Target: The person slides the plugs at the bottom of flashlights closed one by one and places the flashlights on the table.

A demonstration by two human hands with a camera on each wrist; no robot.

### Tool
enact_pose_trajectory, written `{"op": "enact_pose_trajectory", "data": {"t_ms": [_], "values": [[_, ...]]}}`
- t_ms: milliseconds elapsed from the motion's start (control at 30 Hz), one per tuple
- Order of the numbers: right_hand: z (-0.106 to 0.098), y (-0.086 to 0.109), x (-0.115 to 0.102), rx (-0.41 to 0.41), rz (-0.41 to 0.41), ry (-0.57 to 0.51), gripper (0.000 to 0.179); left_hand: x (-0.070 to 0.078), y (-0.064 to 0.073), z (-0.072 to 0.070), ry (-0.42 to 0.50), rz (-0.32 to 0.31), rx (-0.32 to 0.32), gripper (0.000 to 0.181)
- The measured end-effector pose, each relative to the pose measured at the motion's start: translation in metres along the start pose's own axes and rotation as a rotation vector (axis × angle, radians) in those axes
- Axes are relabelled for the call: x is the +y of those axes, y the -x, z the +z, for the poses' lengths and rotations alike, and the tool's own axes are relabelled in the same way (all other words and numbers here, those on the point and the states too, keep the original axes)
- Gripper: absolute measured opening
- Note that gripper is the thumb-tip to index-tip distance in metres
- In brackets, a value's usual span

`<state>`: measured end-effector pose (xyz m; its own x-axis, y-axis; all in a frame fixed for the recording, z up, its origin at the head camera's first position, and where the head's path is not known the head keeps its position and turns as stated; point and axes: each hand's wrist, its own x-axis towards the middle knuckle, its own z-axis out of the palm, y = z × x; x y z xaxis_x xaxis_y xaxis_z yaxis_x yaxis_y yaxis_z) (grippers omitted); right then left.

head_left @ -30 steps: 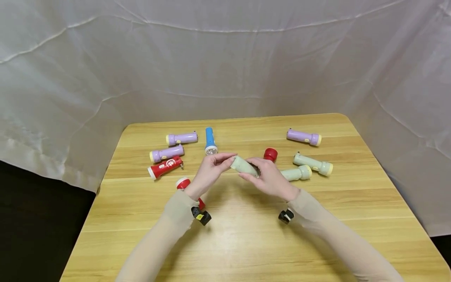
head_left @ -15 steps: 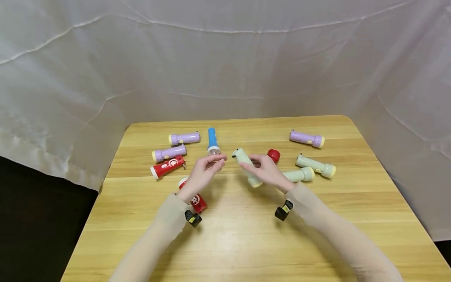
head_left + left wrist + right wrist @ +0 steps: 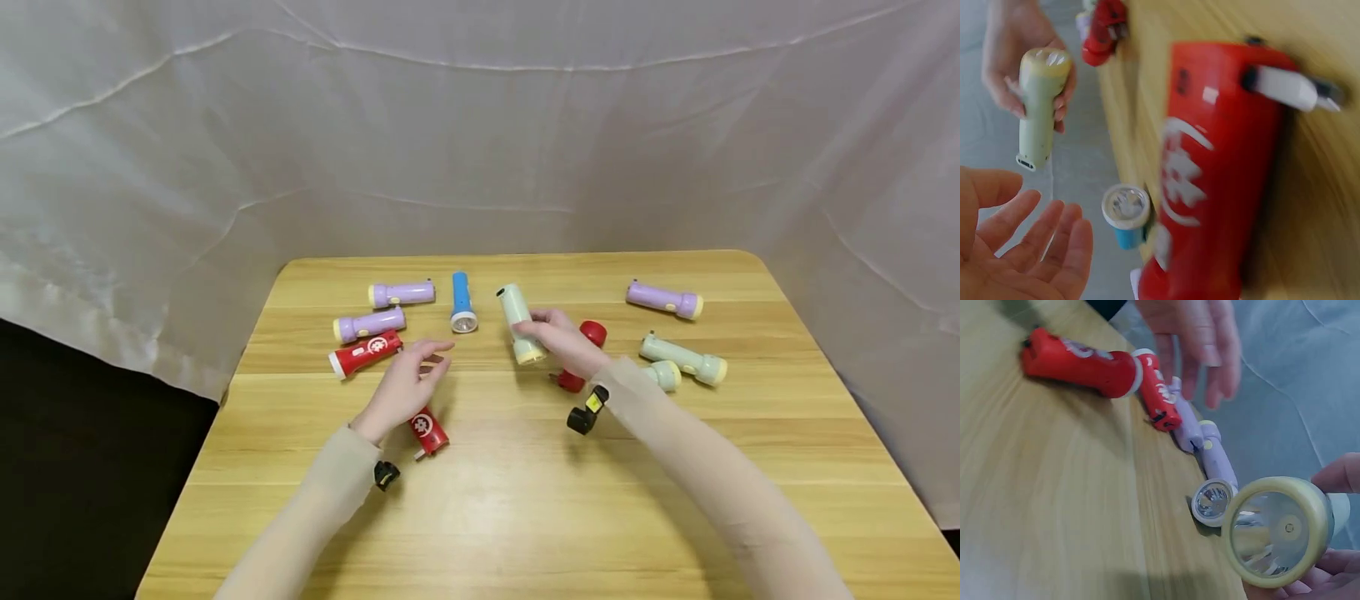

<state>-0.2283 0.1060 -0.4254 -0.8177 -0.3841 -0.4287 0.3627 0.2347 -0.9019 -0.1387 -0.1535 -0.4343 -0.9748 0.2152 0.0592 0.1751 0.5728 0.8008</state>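
My right hand grips a pale green flashlight with a cream lens rim, fingers and thumb around its body. The lens end points toward me in the head view, and its clear lens shows large in the right wrist view. My left hand holds nothing; its fingers are relaxed and apart. Below it lies a red flashlight with a white emblem, partly hidden by the hand in the head view. Another red flashlight lies partly behind my right hand.
At the left lie two purple flashlights and a red one. A blue flashlight lies toward the back. On the right are a purple flashlight and two pale green ones. Pale cloth hangs behind the table.
Both hands held the pale green flashlight a second ago. My left hand has let go and moved left toward me. My right hand has turned the flashlight and carried it toward the back.
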Motion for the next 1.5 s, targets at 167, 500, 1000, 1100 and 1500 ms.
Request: {"op": "enact_pose_trajectory", "data": {"t_ms": [167,500,1000,1100,1500], "values": [[0.000,-0.021,-0.003,0.015,-0.013,-0.145,0.061,-0.006,0.006,-0.002,-0.130,0.047,0.019,0.037],[-0.004,-0.057,-0.006,0.180,0.001,-0.156,0.063,-0.016,0.014,-0.011,-0.142,0.025,0.028,0.037],[0.013,-0.096,0.005,0.435,0.001,0.158,0.063,-0.022,0.019,-0.013,-0.158,0.027,0.044,0.036],[0.017,-0.097,0.005,0.450,-0.038,0.245,0.061,-0.021,0.018,-0.012,-0.160,0.025,0.040,0.036],[0.026,-0.100,0.005,0.471,-0.084,0.554,0.064,-0.020,0.015,-0.011,-0.164,0.004,0.021,0.036]]}}
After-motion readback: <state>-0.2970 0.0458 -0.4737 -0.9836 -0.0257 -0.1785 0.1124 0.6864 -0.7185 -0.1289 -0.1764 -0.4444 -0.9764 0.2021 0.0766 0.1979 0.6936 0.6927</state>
